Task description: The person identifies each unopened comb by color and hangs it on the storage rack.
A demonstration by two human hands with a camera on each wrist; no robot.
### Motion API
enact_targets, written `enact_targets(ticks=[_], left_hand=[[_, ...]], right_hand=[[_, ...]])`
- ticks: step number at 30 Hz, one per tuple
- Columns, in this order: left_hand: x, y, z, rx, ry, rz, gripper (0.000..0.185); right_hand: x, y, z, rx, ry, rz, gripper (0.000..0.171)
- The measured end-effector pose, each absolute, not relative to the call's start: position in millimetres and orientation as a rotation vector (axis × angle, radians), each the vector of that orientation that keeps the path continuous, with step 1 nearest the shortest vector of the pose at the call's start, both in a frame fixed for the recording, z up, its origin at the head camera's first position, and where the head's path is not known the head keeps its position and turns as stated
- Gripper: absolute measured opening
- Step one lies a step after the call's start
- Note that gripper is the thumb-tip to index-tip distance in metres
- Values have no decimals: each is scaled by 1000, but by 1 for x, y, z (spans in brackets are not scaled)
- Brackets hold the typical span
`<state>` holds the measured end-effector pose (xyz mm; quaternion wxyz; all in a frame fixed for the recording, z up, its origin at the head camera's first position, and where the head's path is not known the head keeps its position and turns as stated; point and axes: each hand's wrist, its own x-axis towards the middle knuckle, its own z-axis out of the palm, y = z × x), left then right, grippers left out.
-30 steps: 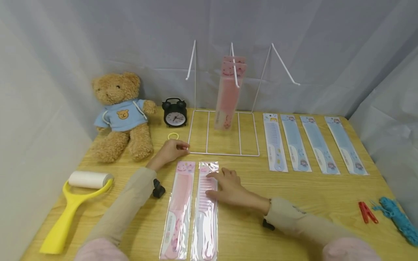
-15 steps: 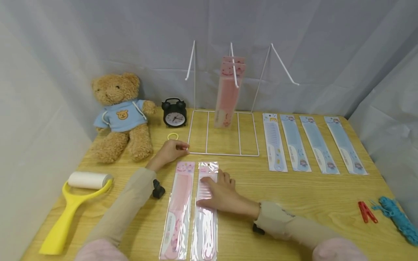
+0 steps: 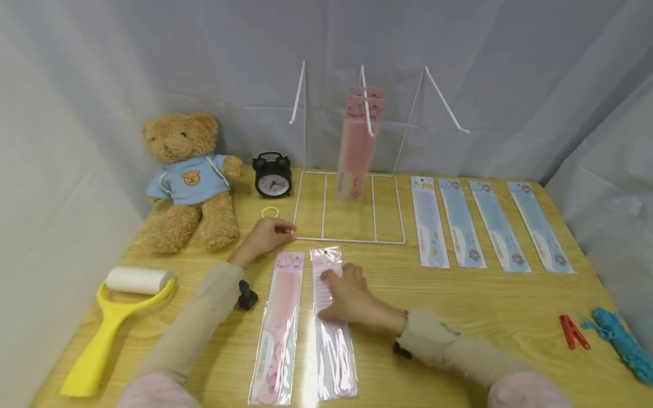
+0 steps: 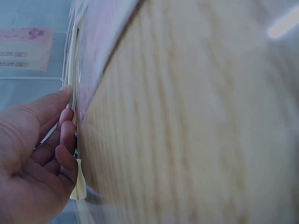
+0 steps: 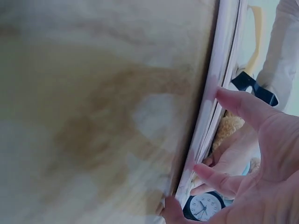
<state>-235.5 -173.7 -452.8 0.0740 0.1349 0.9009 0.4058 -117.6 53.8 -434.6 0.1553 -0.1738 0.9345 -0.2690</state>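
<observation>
My left hand (image 3: pixel 264 237) pinches the front left corner of a white wire display rack (image 3: pixel 352 242); in the left wrist view its thumb and fingertips (image 4: pixel 67 133) meet at the wire. With thumb and fingers spread across its width, my right hand (image 3: pixel 352 300) grips a pink comb in clear packaging (image 3: pixel 334 362). That package lies slightly turned, its top end close to the rack's front bar. A second packaged pink comb (image 3: pixel 278 328) lies to its left. Packaged pink combs (image 3: pixel 357 147) hang from the rack's middle hook (image 3: pixel 368 110). Both side hooks carry nothing.
Several packaged blue combs (image 3: pixel 458 226) lie in a row at the right. A teddy bear (image 3: pixel 189 181), a black alarm clock (image 3: pixel 273 178) and a yellow ring (image 3: pixel 270 212) are at the left. Nearer are a yellow-handled roller (image 3: pixel 109 323), red clip (image 3: pixel 573 332) and blue yarn (image 3: pixel 622 345).
My right hand first moved left over the right-hand pink comb package, then took hold of it. The package has shifted away from me and its lower end has swung right. My left hand stays put.
</observation>
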Motion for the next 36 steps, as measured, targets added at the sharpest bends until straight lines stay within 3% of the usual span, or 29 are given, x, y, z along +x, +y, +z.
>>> enact_targets(ticks=[11, 25, 36], left_hand=[[-236, -174, -453, 400, 2691, 1229, 28], [-235, -173, -452, 348, 2713, 1180, 28], [-234, -173, -450, 359, 2716, 1171, 29]], right_hand=[[-126, 58, -433, -383, 2563, -945, 70], [-146, 82, -438, -637, 2459, -939, 68], [-152, 98, -430, -583, 2285, -1234, 66]])
